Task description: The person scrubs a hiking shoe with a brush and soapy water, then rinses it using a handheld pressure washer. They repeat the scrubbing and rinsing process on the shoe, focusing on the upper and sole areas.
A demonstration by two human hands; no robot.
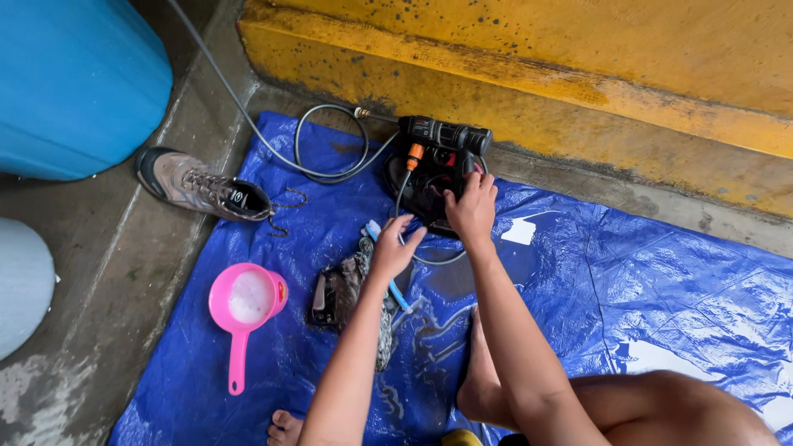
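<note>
Both hands are working: my left hand (pixel 391 248) is gripping a blue-handled toothbrush (pixel 387 266), my right hand (pixel 472 206) is pressing open-fingered on the black shoe (pixel 429 186).

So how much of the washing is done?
Looks early on. Done: a pink scoop of soapy water sits ready on the blue tarp. In hand: the left hand holds a blue brush, and the right hand rests on a black shoe by the hose. Left: the brown shoe waits untouched off to the side, and another dark item lies nearby.
</note>
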